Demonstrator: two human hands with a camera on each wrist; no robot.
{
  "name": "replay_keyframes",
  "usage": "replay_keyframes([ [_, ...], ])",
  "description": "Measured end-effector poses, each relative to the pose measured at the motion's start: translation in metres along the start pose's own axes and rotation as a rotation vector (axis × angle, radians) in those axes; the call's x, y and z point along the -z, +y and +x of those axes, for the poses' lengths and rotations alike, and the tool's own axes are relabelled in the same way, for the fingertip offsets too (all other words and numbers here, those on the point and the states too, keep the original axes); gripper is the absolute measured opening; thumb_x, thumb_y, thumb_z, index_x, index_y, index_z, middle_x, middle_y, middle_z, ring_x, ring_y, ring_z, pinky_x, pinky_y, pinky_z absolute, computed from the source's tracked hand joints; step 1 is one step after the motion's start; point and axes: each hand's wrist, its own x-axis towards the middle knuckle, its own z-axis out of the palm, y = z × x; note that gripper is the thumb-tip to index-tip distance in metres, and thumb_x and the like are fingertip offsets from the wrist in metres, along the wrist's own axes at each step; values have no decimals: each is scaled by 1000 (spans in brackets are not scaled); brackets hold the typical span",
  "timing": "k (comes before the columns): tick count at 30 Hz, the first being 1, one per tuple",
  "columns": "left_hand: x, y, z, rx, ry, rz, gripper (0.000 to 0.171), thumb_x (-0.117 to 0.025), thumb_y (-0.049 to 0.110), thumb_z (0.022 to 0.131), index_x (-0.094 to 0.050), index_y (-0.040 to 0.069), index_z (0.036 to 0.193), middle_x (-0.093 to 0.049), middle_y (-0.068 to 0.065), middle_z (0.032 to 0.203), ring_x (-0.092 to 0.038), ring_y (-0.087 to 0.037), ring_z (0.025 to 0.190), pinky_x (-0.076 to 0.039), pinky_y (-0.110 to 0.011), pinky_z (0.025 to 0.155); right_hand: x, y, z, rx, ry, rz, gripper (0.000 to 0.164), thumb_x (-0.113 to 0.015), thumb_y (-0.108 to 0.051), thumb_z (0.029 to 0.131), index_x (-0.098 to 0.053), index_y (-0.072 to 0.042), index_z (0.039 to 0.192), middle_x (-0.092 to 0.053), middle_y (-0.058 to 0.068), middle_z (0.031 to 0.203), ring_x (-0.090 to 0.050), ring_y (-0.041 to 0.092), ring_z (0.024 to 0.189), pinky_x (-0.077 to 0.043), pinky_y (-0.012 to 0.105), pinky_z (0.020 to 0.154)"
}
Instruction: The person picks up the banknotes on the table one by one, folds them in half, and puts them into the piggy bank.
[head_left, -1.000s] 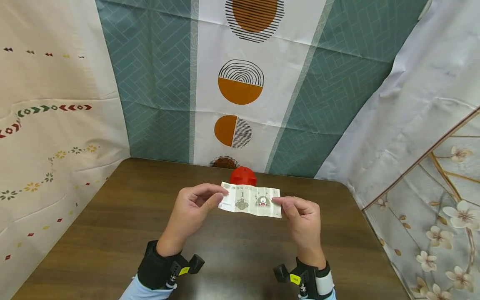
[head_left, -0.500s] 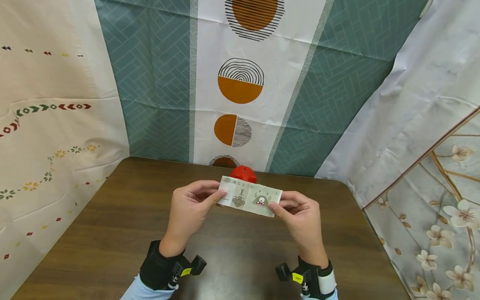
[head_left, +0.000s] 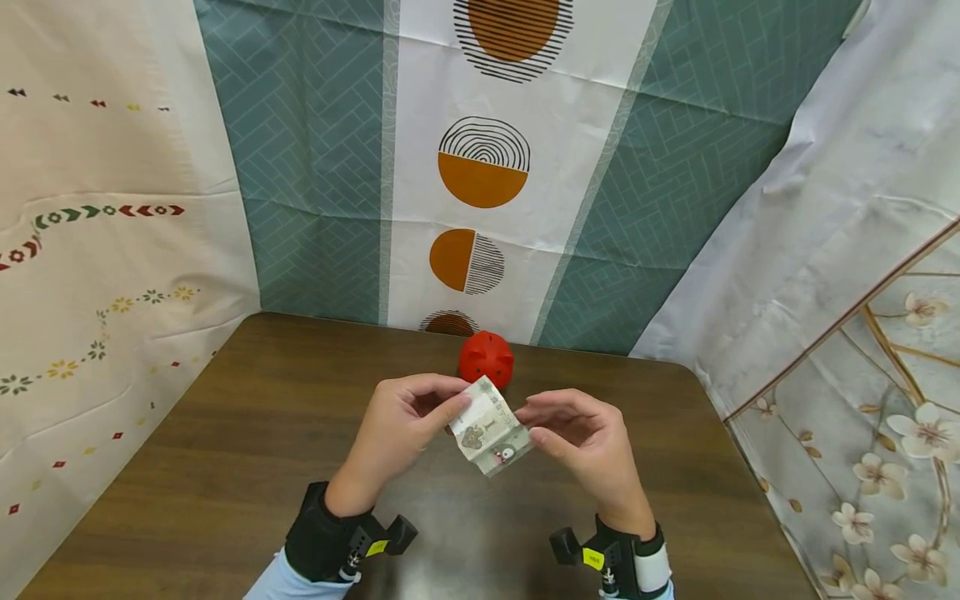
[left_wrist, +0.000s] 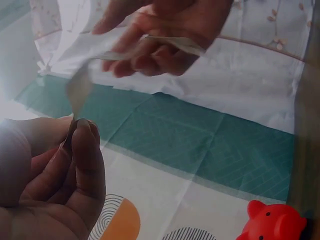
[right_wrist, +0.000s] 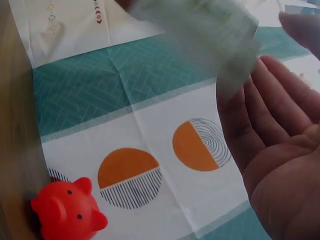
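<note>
In the head view a creased paper banknote (head_left: 487, 423), printed with a small cartoon figure, slants down to the right. My left hand (head_left: 401, 433) pinches its upper left end between thumb and fingers. Beside the other end, my right hand (head_left: 588, 450) has its thumb and fingers apart. The right wrist view shows the blurred note (right_wrist: 210, 37) against or just in front of the fingertips; contact is hard to tell. Behind the note, a red pig figure (head_left: 486, 357) faces me on the table.
The brown wooden table (head_left: 225, 450) spreads under both hands. A green and white patterned cloth (head_left: 322, 183) hangs behind its far edge, close to the pig. Light cloths hang at the left and right sides (head_left: 847, 333).
My right hand has let go of its pinch on the note's right end. The note has swung from nearly level to a downward slant and bent. More of the pig shows.
</note>
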Motion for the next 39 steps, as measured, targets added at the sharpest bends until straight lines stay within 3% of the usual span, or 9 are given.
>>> replay_keyframes([
  [3, -3, 0, 0, 5, -54, 23, 13, -78, 14, 92, -79, 11, 104, -77, -6, 93, -64, -15, 67, -58, -29, 60, -4, 2, 1, 55, -66, -17, 37, -69, 21, 82, -66, 7, 117, -76, 7, 99, -72, 16, 84, -63, 32, 70],
  [8, -6, 1, -1, 12, -47, 35, 13, -76, 13, 93, -78, 11, 106, -76, -6, 90, -63, -14, 66, -58, -28, 60, -10, 0, 1, 84, -80, -84, 44, -73, 21, 79, -66, 1, 118, -72, 11, 82, -66, 13, 70, -58, 29, 54],
  [13, -7, 2, -1, 53, 7, -9, 15, -72, 17, 97, -72, 9, 110, -74, -10, 90, -67, -18, 69, -60, -31, 62, -16, -2, 0, 138, 128, -98, 45, -73, 22, 78, -64, 6, 119, -74, 4, 85, -63, 11, 68, -51, 25, 49],
  [17, -7, 1, -1, 74, -3, -3, 13, -72, 21, 97, -72, 10, 104, -74, -9, 93, -67, -20, 75, -61, -31, 67, -22, -2, 0, 155, 330, -95, 36, -75, 19, 79, -64, 11, 112, -77, -3, 87, -64, 8, 67, -50, 21, 53],
  [20, -9, 0, -3, -3, -26, -23, 10, -74, 16, 95, -74, 10, 103, -74, -7, 95, -65, -20, 78, -60, -30, 69, -26, -1, 2, 151, 398, -63, 30, -74, 18, 80, -65, 13, 108, -78, -2, 86, -66, 7, 67, -52, 18, 56],
  [24, -14, 1, -4, -113, -14, -44, 9, -77, 10, 91, -75, 10, 99, -74, -5, 95, -64, -16, 78, -57, -27, 66, -30, 0, 3, 143, 401, -46, 27, -75, 16, 81, -68, 12, 107, -78, -1, 87, -70, 8, 70, -55, 18, 58],
  [29, -17, 1, -5, -185, 38, -16, 8, -79, 6, 89, -76, 9, 95, -75, -5, 91, -64, -13, 76, -57, -23, 66, -32, -1, 2, 100, 383, -113, 27, -81, 5, 83, -72, 10, 108, -78, -1, 87, -68, 7, 67, -55, 19, 57],
  [33, -17, 3, -6, -253, 64, 28, 11, -80, 4, 87, -76, 8, 97, -75, -6, 89, -63, -13, 75, -57, -22, 68, -30, -4, 2, 70, 352, -175, 23, -79, 10, 81, -75, 7, 103, -78, -3, 90, -64, 8, 63, -54, 19, 54],
  [39, -17, 3, -6, -355, 45, 59, 30, -82, 0, 84, -72, 6, 112, -71, -5, 86, -62, -12, 74, -58, -22, 71, -26, -5, 4, 137, 265, -162, 26, -75, 19, 79, -77, 4, 101, -72, 5, 86, -59, 13, 70, -51, 20, 54],
])
